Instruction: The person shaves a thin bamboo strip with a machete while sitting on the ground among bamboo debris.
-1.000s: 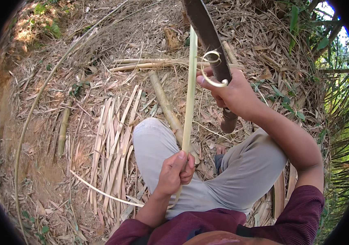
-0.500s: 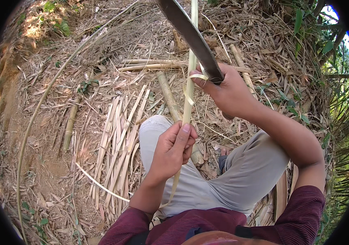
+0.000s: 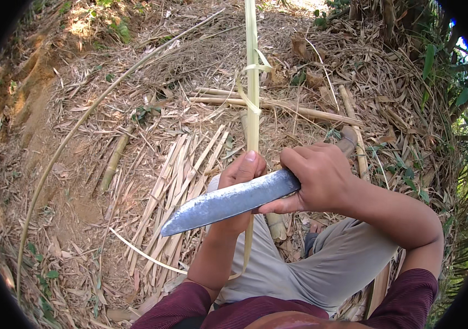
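My left hand [image 3: 243, 168] is closed round a pale green bamboo strip [image 3: 252, 129], its thumb lying along the strip. Beyond that hand the strip runs straight away to the far edge of view. Thin curled shavings [image 3: 260, 67] cling to it. A narrow tail of the strip hangs over my lap. In my right hand [image 3: 321, 178] is a machete [image 3: 228, 198], gripped by its wooden handle, which pokes out behind the fist. Its broad grey blade points left and slightly toward me, passing over my left hand and hiding part of it.
Split bamboo strips [image 3: 171, 192] lie in a loose bundle on the left. Bamboo poles [image 3: 278, 107] lie ahead among dry leaves, and another short pole [image 3: 117, 159] rests farther left. A long thin cane [image 3: 77, 126] arcs along the left side. My bent legs [image 3: 327, 263] are below.
The machete has swung from pointing away over the strip to pointing left across my left hand. My right hand has come nearer to me. The curled shavings now sit farther out from my hands.
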{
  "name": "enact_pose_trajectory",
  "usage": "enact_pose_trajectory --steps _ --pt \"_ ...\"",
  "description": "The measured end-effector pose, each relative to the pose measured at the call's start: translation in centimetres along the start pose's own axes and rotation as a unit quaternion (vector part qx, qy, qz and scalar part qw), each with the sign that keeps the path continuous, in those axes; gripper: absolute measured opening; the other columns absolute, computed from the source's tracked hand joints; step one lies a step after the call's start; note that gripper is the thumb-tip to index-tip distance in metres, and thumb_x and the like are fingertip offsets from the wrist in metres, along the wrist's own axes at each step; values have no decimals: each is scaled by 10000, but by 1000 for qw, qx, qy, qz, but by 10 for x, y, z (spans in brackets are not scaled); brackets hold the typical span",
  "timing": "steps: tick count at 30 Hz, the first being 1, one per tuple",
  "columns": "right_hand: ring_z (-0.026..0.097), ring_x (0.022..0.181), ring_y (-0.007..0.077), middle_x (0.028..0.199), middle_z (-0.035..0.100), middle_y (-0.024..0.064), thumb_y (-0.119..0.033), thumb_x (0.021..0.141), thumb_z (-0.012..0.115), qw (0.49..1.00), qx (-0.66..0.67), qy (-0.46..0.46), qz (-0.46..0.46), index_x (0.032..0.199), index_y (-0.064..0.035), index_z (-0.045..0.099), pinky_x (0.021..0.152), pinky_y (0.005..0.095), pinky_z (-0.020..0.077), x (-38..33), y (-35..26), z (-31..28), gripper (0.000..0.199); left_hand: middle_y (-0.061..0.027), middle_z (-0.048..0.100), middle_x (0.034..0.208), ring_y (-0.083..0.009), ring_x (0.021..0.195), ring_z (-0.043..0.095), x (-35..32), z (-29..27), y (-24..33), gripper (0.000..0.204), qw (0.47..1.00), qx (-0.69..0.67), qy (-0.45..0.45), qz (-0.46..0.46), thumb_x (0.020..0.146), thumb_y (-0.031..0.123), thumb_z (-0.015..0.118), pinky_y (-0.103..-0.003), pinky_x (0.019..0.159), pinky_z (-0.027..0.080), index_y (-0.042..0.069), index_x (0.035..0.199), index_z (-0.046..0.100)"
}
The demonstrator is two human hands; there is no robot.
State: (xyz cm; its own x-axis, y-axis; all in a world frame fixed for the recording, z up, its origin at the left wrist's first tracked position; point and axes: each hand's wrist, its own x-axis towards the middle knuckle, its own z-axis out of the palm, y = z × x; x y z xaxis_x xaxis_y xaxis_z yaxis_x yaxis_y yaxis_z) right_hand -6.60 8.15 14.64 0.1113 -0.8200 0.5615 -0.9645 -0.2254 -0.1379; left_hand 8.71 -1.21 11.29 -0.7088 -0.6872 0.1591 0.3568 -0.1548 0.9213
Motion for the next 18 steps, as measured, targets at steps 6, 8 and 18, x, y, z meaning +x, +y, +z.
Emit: enact_pose_trajectory --steps 6,8,18 --pt "600 535 265 613 559 92 -707 722 676 998 -33 61 -12 715 -22 563 501 368 480 4 27 4 694 67 316 559 -19 420 258 -22 15 -12 308 999 34 -13 -29 1065 270 393 -223 385 172 60 876 517" --pt "606 544 270 620 560 98 -704 724 677 999 -16 33 -20 723 -14 582 501 370 481 1 28 5 697 69 303 562 -20 408 243 -24 19 -17 320 997 69 -23 -5 1068 290 374 -225 382 152 64 887 510" --pt "506 466 288 573 440 74 -814 606 669 999 -43 -3 -15 702 -44 503 438 389 403 -10 31 0 795 50 385 553 -4 491 335 -34 33 -50 292 954 260 43 144 1058 244 400 -207 443 236 37 894 526"
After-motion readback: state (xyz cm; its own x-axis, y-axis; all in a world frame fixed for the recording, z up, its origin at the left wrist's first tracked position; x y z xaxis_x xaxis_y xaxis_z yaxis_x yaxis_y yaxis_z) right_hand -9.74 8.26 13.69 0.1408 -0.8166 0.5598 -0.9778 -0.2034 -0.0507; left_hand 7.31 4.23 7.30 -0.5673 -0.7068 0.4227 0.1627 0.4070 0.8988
